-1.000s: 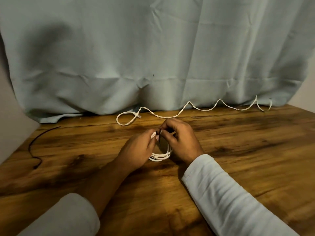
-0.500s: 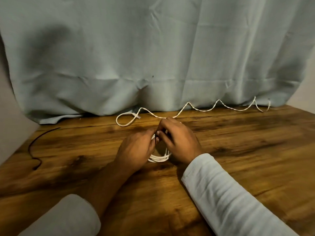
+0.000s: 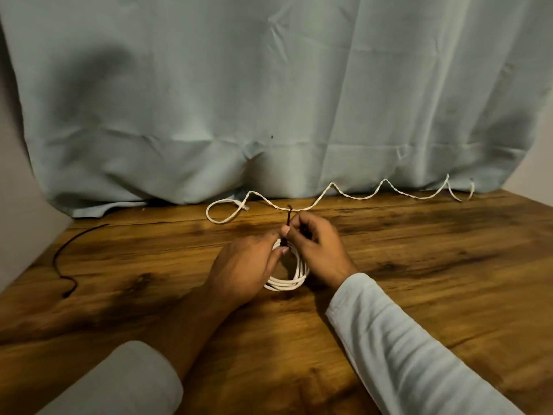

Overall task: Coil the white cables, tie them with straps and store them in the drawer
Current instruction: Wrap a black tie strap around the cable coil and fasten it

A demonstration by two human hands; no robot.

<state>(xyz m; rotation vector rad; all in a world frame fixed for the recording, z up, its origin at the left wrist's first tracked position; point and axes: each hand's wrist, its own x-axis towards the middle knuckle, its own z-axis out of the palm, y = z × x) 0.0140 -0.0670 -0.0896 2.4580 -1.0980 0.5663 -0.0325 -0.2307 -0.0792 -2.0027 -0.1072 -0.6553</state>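
The clearest change from a moment ago is the dark strap (image 3: pixel 288 217). Its free end now stands up above the knuckles, where half a second earlier it was buried between the two hands. The right hand (image 3: pixel 317 248) has lifted a little toward the far side, its fingers (image 3: pixel 294 232) pinched on the strap just below that upright end. The left hand (image 3: pixel 244 266) has hardly moved. Its fingers are curled round the far side of the coil (image 3: pixel 300 275), with the thumb pressed where the strap wraps the turns. The coil lies flat on the worktop (image 3: pixel 419 280) between the hands, in the same middle spot as before.

This looks like the strap being drawn snug round the bundle, so the first cable is coiled and nearly tied. Whether the strap is already fastened cannot be told, because the hands cover the wrap.

The second cable (image 3: pixel 331 184) has not shifted and runs loose in zigzags along the far edge, against the cloth (image 3: pixel 269 100). A spare strap (image 3: pixel 60 276) lies at the left, well apart from the hands. Both are probably next, and no drawer is in view.
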